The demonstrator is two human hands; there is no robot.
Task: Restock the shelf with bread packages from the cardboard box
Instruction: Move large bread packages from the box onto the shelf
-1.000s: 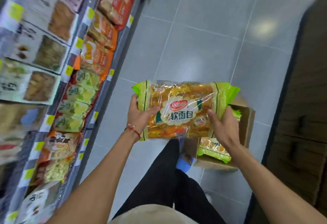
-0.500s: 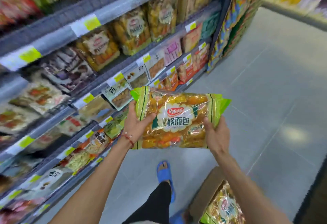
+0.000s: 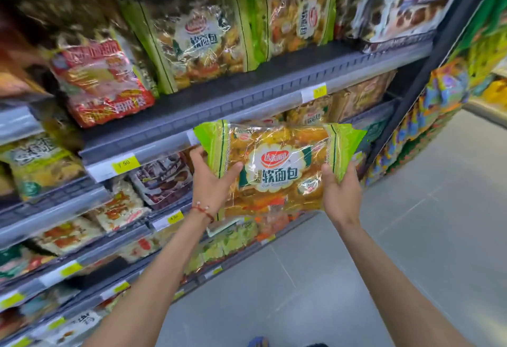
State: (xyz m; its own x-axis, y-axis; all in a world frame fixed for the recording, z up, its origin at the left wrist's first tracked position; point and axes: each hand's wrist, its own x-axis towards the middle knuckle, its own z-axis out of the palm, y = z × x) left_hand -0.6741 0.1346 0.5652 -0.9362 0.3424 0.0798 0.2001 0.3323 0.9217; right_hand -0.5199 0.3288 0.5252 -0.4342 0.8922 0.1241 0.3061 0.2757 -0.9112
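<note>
Green-ended clear plastic wraps the bread package (image 3: pixel 277 171), which is held flat-faced toward the camera at the centre of the frame, in the air just in front of the shelf (image 3: pixel 247 100) edge and not resting on anything. The left hand (image 3: pixel 211 185) grips its left end, thumb laid over the front of the wrapper and the fingers (image 3: pixel 198 158) curled behind the green seam; a red cord bracelet (image 3: pixel 204 211) sits on that wrist. The right hand (image 3: pixel 340 196) grasps the lower right end in the same way, thumb on the front and the rest tucked behind. Both forearms reach up from the bottom of the frame. On the dark shelf board above the held package, two matching packs stand on end: one (image 3: pixel 197 36) at upper centre, leaning a little, and another (image 3: pixel 299 17) just to its right. A red pack (image 3: pixel 104 80) stands at the upper left, and dark-wrapped packs (image 3: pixel 411 6) fill the upper right. Bare shelf board shows in front of the matching packs. A yellow price tag (image 3: pixel 124 164) is fixed to the rail at left of centre. Lower shelves at the left of the frame hold other bagged goods, blurred. Grey floor tiles (image 3: pixel 411 237) fill the lower right, and a blue shoe (image 3: pixel 259 342) tip shows at the bottom edge.
</note>
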